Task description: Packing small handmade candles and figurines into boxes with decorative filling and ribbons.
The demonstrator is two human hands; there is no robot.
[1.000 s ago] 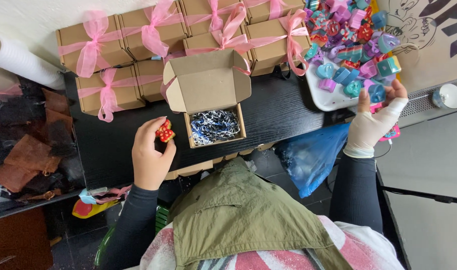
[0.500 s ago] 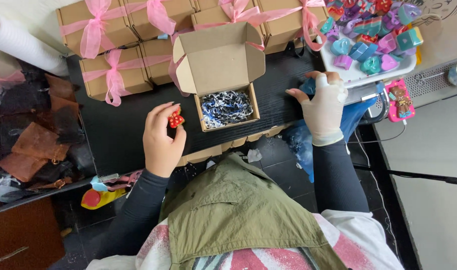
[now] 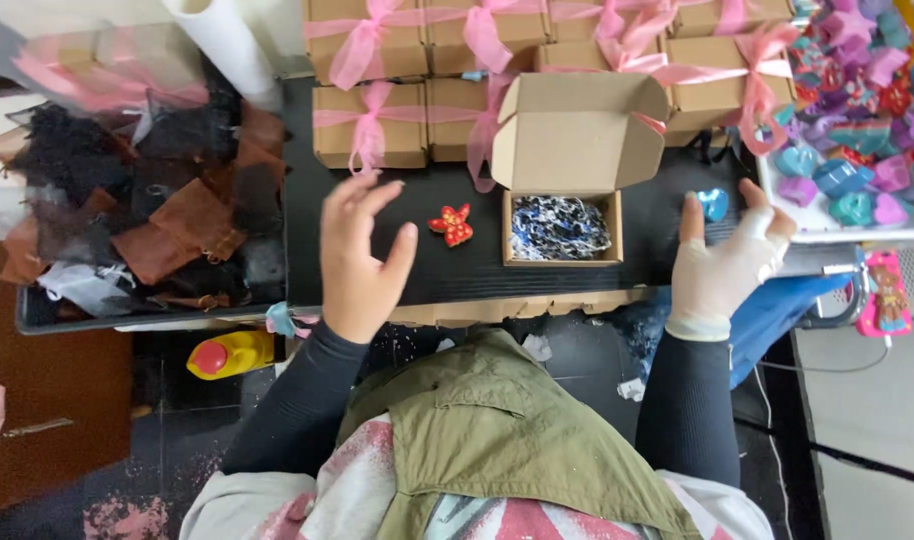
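**Butterfly piece released onto desk; blue heart arrives at right**

Red butterfly piece [image 3: 451, 225] now lies flat on the black desk [image 3: 477, 275], just left of the open cardboard box [image 3: 563, 228]. A moment earlier it was pinched in the left hand [image 3: 359, 262]; that hand now hovers near it, fingers spread, holding nothing. Right hand [image 3: 722, 262], in a white glove, has come back from the white tray [image 3: 827, 232] of coloured pieces and pinches a blue heart piece [image 3: 714, 203] at its fingertips, just right of the box. Box flap stands up; blue-and-white shredded paper [image 3: 559, 226] fills the inside, no piece in it yet. Closed boxes tied with pink ribbon [image 3: 369, 125] are stacked at the far edge. Judgement: both pieces are staged beside the box, not yet packed.
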